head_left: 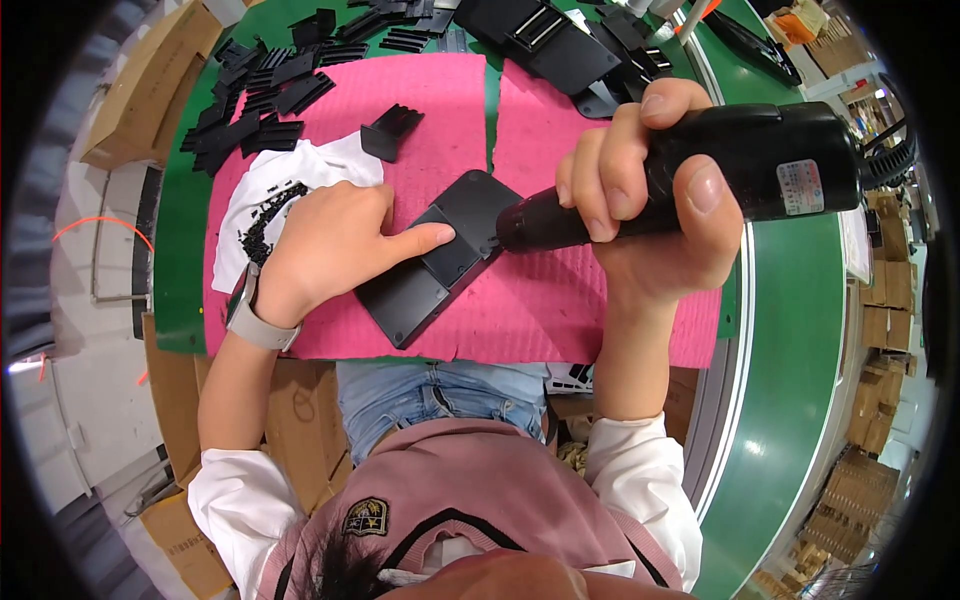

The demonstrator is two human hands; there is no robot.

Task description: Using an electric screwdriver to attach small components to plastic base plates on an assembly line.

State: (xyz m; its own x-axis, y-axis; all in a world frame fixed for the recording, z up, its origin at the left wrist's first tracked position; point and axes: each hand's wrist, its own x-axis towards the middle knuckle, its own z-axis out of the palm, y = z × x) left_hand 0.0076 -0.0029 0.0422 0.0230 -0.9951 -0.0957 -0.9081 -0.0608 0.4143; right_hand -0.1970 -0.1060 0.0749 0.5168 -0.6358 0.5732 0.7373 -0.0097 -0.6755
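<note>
A black electric screwdriver (745, 165), thick-bodied with a cable at its rear, is gripped in my right hand (650, 200), its fingers wrapped round the body. The tool lies nearly level, its tip at the right edge of a flat black plastic panel (400, 300). A smaller black plate (432, 262) sits across the panel's middle. My left hand (325, 245) is closed, its thumb pressed on this plate; its other fingers curl under and are partly hidden. Beside that hand, a pile of small black screws (262, 225) rests on a white cloth (232, 200).
A pink foam mat (450, 110) covers part of the green table (180, 290). Loose black plastic pieces (265, 95) are heaped at the far left, and one black bracket (392, 130) stands by the cloth. Larger black housings (530, 40) lie at the back. Cardboard boxes (150, 85) stand left.
</note>
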